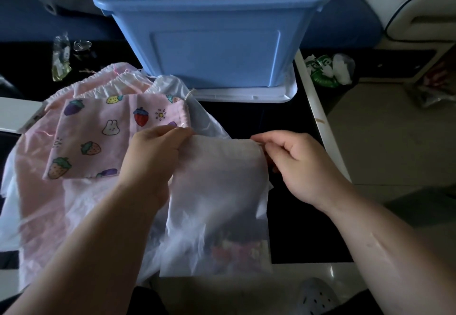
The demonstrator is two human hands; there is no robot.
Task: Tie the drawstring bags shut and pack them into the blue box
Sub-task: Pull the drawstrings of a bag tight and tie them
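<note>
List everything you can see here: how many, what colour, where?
blue box: one, blue, far middle of table
lid: one, white, under the box
white bag: one, translucent white, near middle, held by its top edge
printed pouch: one, pink with strawberries, left, on the pile
pink bags: several, count unclear, left, beneath the pouch
clear packet: one, far left
table: one, black
left hand: pinches bag's top left corner
right hand: pinches top right corner
</note>
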